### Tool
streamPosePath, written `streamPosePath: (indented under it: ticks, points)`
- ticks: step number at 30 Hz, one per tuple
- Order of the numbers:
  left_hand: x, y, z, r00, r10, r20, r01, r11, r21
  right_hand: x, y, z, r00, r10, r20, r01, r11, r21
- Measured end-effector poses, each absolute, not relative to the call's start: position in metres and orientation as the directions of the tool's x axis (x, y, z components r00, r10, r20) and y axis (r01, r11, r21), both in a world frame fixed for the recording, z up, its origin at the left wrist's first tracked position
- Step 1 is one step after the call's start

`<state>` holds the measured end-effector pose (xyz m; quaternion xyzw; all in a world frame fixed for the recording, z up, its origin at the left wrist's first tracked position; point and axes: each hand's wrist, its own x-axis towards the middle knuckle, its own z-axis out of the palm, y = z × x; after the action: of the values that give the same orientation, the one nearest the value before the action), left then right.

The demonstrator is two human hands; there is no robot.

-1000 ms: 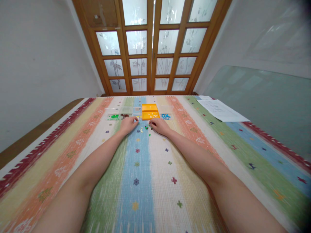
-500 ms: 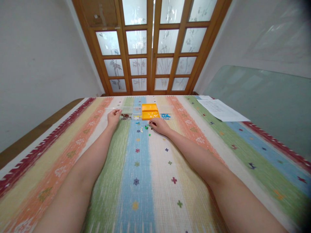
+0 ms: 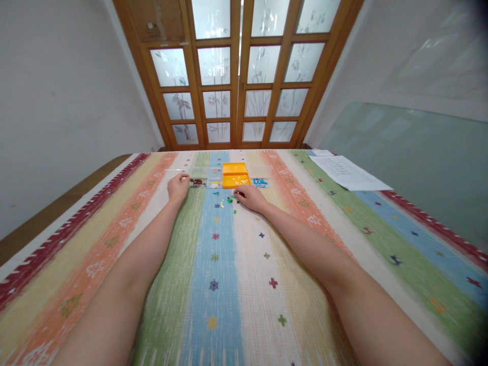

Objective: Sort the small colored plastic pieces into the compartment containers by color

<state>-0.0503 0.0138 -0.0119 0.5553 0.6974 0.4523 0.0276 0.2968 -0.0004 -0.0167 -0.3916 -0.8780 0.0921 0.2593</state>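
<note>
My left hand point(image 3: 178, 187) is at the left end of a row of clear boxes, beside dark red-brown pieces point(image 3: 197, 182); its fingers are pinched together, and what they hold is too small to make out. My right hand point(image 3: 247, 196) rests on the cloth just in front of an open orange box point(image 3: 235, 168) with pale pieces inside. The fingers of that hand are curled closed over small dark and green pieces point(image 3: 230, 200); their grip is hidden. Blue pieces point(image 3: 260, 181) lie in a clear box to the right, yellow and white ones point(image 3: 215, 183) left of the orange box.
A striped cloth point(image 3: 217, 254) covers the table. White paper sheets point(image 3: 343, 172) lie at the back right. One green piece point(image 3: 235, 212) is on the cloth before my right hand. Wooden glass doors point(image 3: 239, 91) stand behind the table.
My left hand has shifted very slightly left and down. My right hand has stayed in nearly the same place.
</note>
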Motion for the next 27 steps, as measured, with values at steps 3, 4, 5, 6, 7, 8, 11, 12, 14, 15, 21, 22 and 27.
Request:
streamPosePath:
  ticks: [3,4,5,6,7,8,11,12,14,15,21,22,27]
  points:
    - [-0.037,0.01,-0.009,-0.238,0.863,0.445,0.814,-0.073,0.576,0.297,-0.001,-0.017,-0.559,0.732,0.39,0.638,0.68,-0.362]
    - [-0.03,0.008,-0.008,-0.166,0.887,0.432,0.831,-0.11,0.546,0.297,-0.001,-0.017,-0.557,0.733,0.39,0.64,0.678,-0.362]
    - [-0.021,0.006,-0.007,-0.083,0.906,0.414,0.843,-0.157,0.514,0.297,-0.001,-0.017,-0.555,0.736,0.387,0.644,0.675,-0.361]
    - [-0.011,0.003,-0.006,0.009,0.918,0.397,0.85,-0.216,0.481,0.297,-0.002,-0.016,-0.552,0.739,0.385,0.649,0.671,-0.359]
    - [-0.001,0.0,-0.005,0.107,0.92,0.378,0.853,-0.28,0.441,0.297,-0.002,-0.016,-0.55,0.741,0.385,0.653,0.669,-0.356]
    - [0.01,-0.005,-0.004,0.204,0.913,0.353,0.846,-0.346,0.407,0.297,-0.002,-0.016,-0.548,0.742,0.386,0.655,0.668,-0.353]
    - [0.04,-0.018,-0.001,0.446,0.85,0.282,0.778,-0.523,0.346,0.296,-0.003,-0.015,-0.548,0.743,0.385,0.662,0.666,-0.343]
    - [0.048,-0.022,0.0,0.496,0.826,0.269,0.76,-0.563,0.326,0.296,-0.003,-0.014,-0.549,0.744,0.382,0.664,0.665,-0.341]
    - [0.058,-0.029,0.001,0.55,0.804,0.224,0.753,-0.594,0.283,0.295,-0.003,-0.014,-0.55,0.747,0.373,0.669,0.662,-0.339]
    - [0.061,-0.031,0.002,0.556,0.805,0.207,0.76,-0.593,0.265,0.295,-0.003,-0.013,-0.551,0.748,0.369,0.671,0.66,-0.338]
    - [0.055,-0.03,0.001,0.468,0.857,0.216,0.817,-0.513,0.264,0.295,-0.004,-0.012,-0.551,0.751,0.365,0.673,0.658,-0.338]
    - [0.052,-0.028,0.001,0.445,0.869,0.217,0.825,-0.492,0.279,0.295,-0.004,-0.013,-0.552,0.748,0.369,0.67,0.661,-0.337]
    - [0.043,-0.023,-0.001,0.343,0.909,0.238,0.855,-0.406,0.321,0.296,-0.004,-0.013,-0.552,0.748,0.369,0.666,0.661,-0.345]
